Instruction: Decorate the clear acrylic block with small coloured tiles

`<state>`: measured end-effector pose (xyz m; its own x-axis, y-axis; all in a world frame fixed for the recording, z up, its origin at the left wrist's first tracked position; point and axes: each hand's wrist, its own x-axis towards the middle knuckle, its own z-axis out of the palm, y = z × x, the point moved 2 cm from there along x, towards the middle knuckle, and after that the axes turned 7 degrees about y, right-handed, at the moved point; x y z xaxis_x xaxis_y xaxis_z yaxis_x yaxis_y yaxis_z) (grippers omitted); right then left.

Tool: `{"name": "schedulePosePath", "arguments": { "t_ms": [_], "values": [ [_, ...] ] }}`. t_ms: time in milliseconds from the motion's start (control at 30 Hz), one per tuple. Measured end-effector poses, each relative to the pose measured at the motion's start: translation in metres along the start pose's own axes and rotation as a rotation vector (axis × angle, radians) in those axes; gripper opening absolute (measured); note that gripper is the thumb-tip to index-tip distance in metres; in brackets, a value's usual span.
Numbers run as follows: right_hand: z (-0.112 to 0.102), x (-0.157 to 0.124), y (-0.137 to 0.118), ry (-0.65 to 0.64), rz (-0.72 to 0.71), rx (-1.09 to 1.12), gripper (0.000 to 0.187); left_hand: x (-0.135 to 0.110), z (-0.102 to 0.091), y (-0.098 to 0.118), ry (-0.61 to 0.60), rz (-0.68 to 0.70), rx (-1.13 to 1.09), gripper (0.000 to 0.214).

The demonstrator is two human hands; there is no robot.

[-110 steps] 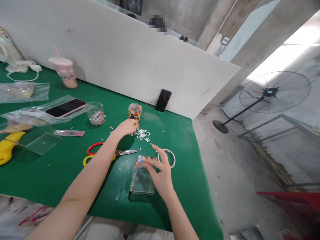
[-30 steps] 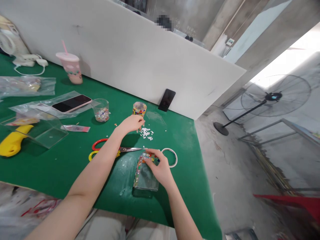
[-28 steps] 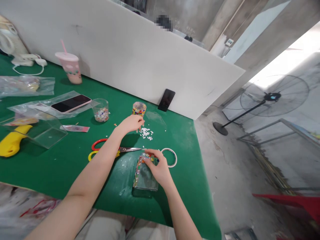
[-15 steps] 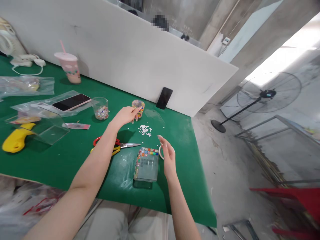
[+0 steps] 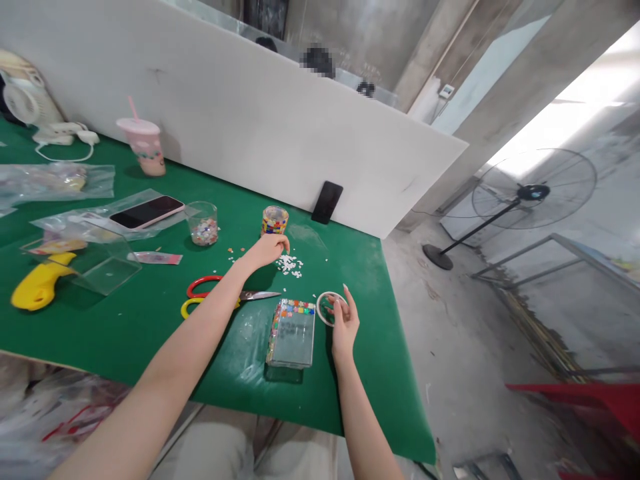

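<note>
1. Reaching with the left hand [image 5: 269, 250] across the green bench [image 5: 379, 333], just in front of the mosaic cup [image 5: 274, 221] and over the edge of the loose white pieces [image 5: 289, 265], with fingers curled downward.
2. Cannot tell the left grip as together or apart, with fingertips partly hidden and too small to read.
3. Holding the right hand [image 5: 345, 327] at the white ring [image 5: 319, 311], with one finger pointing up and others overlapping the ring in view. Cannot tell touching from hovering, nor whether clamped on anything in this grip.
4. Keeping the clear box [image 5: 296, 341] on the bench between the two forearms, just left of the ring and apart from both hands. Showing coloured pieces along its top and left edges, with bare clear surface elsewhere.
5. Crossing the left forearm [image 5: 191, 333] over the scissors [image 5: 250, 296], with red and yellow handles to the left and blades pointing right, near the box's top.
6. Seeing farther left a clear cup [image 5: 203, 230] partly filled with small coloured pieces, and behind, a dark phone [image 5: 327, 202] leaning on the white partition [image 5: 250, 140].
</note>
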<state>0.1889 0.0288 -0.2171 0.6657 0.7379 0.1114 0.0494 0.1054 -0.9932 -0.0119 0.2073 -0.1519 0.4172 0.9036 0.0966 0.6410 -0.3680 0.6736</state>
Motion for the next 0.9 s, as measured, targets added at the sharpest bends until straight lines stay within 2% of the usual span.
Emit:
{"name": "schedulePosePath", "arguments": {
  "t_ms": [133,367,467,667,767,900],
  "values": [
    [-0.001,0.002,0.003,-0.005,0.014,0.012,0.065,-0.002,-0.014,-0.013,0.067,-0.012,0.0,0.027],
    [-0.004,-0.002,0.006,-0.035,0.011,0.002,0.057,-0.027,-0.05,-0.065,0.301,-0.181,0.144,0.032],
    [-0.003,-0.002,0.008,-0.052,0.006,-0.002,0.056,-0.036,-0.05,-0.08,0.365,-0.248,0.224,0.03],
    [-0.006,0.0,0.011,-0.041,-0.014,-0.022,0.058,-0.046,-0.037,-0.097,0.488,-0.481,0.361,0.034],
    [-0.006,0.001,0.011,-0.032,-0.018,-0.03,0.06,-0.047,-0.034,-0.1,0.496,-0.509,0.379,0.034],
    [-0.005,0.001,0.01,-0.024,-0.021,-0.034,0.061,-0.048,-0.044,-0.103,0.471,-0.488,0.346,0.033]
  ]
}}
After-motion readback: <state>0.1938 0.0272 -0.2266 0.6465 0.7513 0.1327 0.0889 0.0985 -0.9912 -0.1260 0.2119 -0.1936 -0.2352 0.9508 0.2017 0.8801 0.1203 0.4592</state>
